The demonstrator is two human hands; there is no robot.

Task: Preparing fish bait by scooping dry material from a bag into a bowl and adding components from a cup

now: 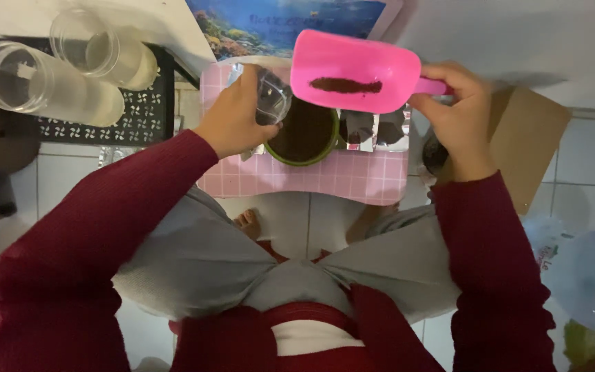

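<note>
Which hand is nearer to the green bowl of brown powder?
Left. The left hand holds a clear jar right at the rim of the green bowl, touching or nearly so. The right hand grips the pink scoop by its handle, off to the bowl's right.

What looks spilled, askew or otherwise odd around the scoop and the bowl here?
Nothing looks spilled. The right hand holds the pink scoop with only a thin streak of brown powder; the left hand tilts a clear cup over the green-rimmed bowl.
</note>
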